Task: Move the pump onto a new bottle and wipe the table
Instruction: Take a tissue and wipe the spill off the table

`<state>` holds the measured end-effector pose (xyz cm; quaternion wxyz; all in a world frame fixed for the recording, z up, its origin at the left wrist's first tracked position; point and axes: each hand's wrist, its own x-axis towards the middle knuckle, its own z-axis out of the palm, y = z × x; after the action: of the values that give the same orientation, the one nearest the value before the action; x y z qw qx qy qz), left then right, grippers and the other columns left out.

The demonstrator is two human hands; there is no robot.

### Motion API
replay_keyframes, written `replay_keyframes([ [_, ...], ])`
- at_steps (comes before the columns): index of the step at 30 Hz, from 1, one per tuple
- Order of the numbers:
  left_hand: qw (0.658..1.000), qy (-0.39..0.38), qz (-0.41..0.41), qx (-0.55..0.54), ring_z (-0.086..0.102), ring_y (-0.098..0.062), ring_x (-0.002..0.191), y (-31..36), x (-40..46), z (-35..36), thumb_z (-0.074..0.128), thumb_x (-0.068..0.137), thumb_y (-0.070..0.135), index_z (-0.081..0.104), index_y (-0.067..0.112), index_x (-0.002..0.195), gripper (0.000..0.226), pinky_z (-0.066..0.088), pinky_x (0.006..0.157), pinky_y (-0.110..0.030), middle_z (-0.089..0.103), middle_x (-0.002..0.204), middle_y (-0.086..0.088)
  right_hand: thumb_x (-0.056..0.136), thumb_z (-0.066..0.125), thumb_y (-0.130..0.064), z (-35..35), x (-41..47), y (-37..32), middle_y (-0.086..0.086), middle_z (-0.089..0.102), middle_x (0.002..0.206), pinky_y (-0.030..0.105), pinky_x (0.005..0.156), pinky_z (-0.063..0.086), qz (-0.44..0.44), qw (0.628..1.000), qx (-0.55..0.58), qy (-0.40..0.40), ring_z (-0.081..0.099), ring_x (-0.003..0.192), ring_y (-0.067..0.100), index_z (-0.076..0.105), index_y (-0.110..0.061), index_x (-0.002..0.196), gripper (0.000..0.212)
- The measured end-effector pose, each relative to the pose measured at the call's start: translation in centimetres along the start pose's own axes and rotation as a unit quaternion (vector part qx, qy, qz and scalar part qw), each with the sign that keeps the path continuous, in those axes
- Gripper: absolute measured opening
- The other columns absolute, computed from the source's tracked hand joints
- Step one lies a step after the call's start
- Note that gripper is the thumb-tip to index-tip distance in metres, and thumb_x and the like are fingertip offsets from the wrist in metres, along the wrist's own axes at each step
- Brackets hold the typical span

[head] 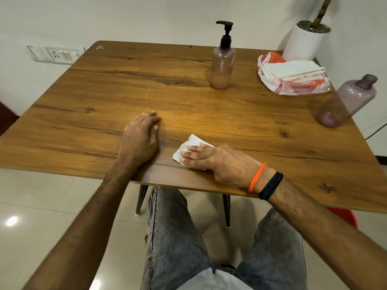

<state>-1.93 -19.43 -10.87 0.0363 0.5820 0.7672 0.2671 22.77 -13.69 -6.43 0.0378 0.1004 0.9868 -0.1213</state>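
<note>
A wooden table [188,97] fills the view. Near its back stands a tinted bottle [222,68] partly filled with peach liquid, with a black pump [226,34] on top. At the right edge stands a second, empty purple bottle [345,102] with no cap or pump. My right hand [217,162] presses straight fingers flat on a folded white tissue [188,148] near the table's front edge. My left hand [141,137] rests palm down on the bare wood beside it, holding nothing.
A plastic bag with a stack of white tissues [293,77] lies at the back right. Behind it a white plant pot [305,42] stands at the corner. A wall socket [55,54] is at left. My knees sit under the front edge.
</note>
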Motion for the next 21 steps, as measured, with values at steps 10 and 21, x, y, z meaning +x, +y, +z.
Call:
replay_keyframes([
  [10,1.0,-0.009,0.003,-0.006,0.037,-0.024,0.14,-0.1,0.1,-0.1,0.048,0.097,0.019,0.054,0.013,0.134,0.038,0.027,0.116,-0.048,0.047,0.148,-0.006,0.078,0.044,0.008,-0.6,-4.3,3.2,-0.007,0.029,0.156,0.031,0.119,0.021,0.247,0.963,0.019,0.102,0.019,0.146,0.008,0.033,-0.023,0.148,0.077],
  [21,1.0,-0.005,0.01,-0.01,0.039,-0.025,0.138,0.1,-0.1,-0.2,0.048,0.097,0.018,0.055,0.012,0.133,0.038,0.029,0.115,-0.047,0.048,0.146,-0.008,0.086,0.039,-0.001,1.8,0.9,-1.6,0.005,0.026,0.158,0.028,0.119,0.013,0.276,0.947,0.045,0.155,0.019,0.147,0.016,0.026,-0.013,0.15,0.066],
])
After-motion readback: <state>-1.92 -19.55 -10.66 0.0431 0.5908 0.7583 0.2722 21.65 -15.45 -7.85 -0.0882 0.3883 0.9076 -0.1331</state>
